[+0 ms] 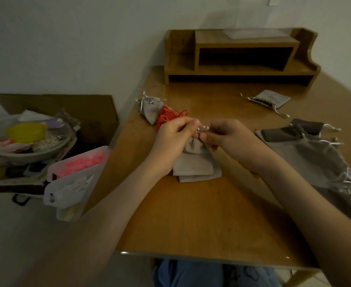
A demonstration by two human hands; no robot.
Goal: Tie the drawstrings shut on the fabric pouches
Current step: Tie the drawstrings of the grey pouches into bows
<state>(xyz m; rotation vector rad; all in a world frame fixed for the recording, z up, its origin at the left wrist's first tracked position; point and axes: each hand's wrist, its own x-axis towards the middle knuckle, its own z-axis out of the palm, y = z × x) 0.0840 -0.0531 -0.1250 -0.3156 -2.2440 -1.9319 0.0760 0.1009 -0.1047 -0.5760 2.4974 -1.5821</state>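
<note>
A light grey pouch point(195, 162) lies near the middle of the tabletop point(191, 214); its long axis runs straight away from the person, with the flat bottom edge nearest them and the gathered neck pointing toward the wooden shelf point(238, 59) at the far edge. The left hand point(174, 135) and the right hand point(230, 137) meet over that neck; the left fingers point(191, 124) are curled and pinch the silvery drawstring point(202, 129); the right thumb and forefinger pinch the same cord from the other side; a small loop of it shows between the two hands; whether a knot has formed I cannot tell.

Just beyond the left hand lies a cinched grey pouch point(149, 106), its neck pointing to the far left; an orange pouch point(164, 118) touches it and is partly hidden by the left hand. Well apart, on the far right, a small grey pouch point(273, 99) lies with its neck pointing left and its cords trailing loose. A heap of pouches point(315, 154), grey and brown, spreads along the right edge.

Left of the tabletop stands a cardboard box point(56, 104) holding a bowl point(25, 154); a plastic tray point(81, 162) with pink pieces sits just beside the tabletop's left edge.
</note>
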